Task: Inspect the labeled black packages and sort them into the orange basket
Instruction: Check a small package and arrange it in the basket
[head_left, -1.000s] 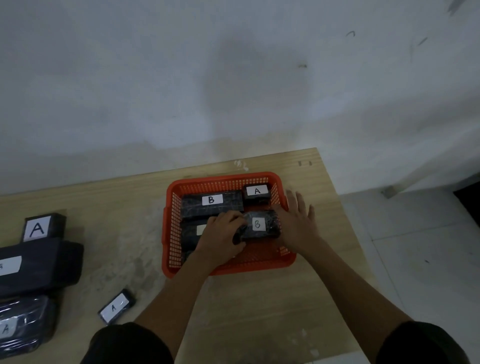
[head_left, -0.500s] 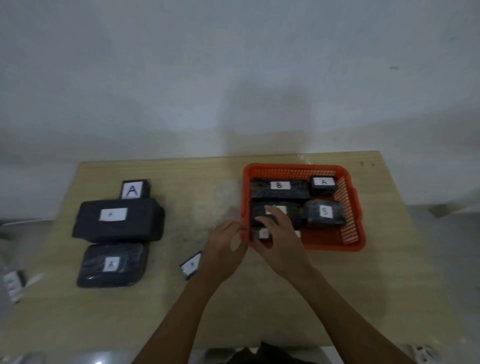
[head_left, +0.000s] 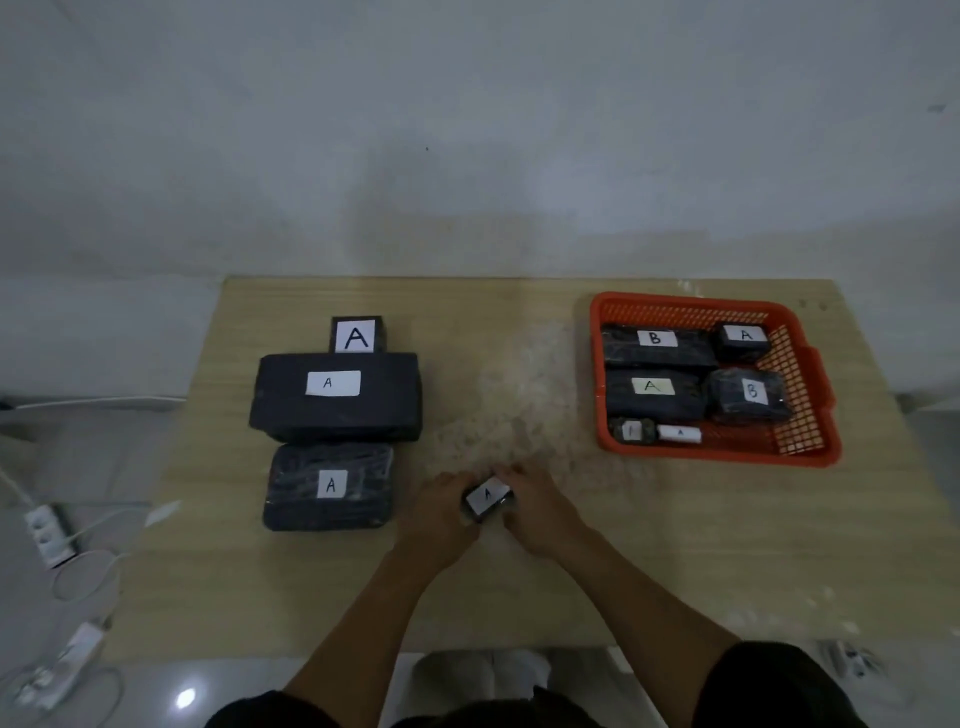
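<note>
A small black package (head_left: 488, 498), its white "A" label blurred, is grasped between left hand (head_left: 441, 514) and right hand (head_left: 535, 512); its edges are hidden inside the grip.

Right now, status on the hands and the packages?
Both hands, left hand and right hand, gripping small A package. Orange basket partly filled. Path clear.

We see a pale wooden worktop (head_left: 519, 597) pushed against a dull grey-white wall (head_left: 467, 130). Left of it, on a glossy tiled floor (head_left: 130, 686), lie white power strips (head_left: 47, 530) with trailing cables. The light is dim.
</note>
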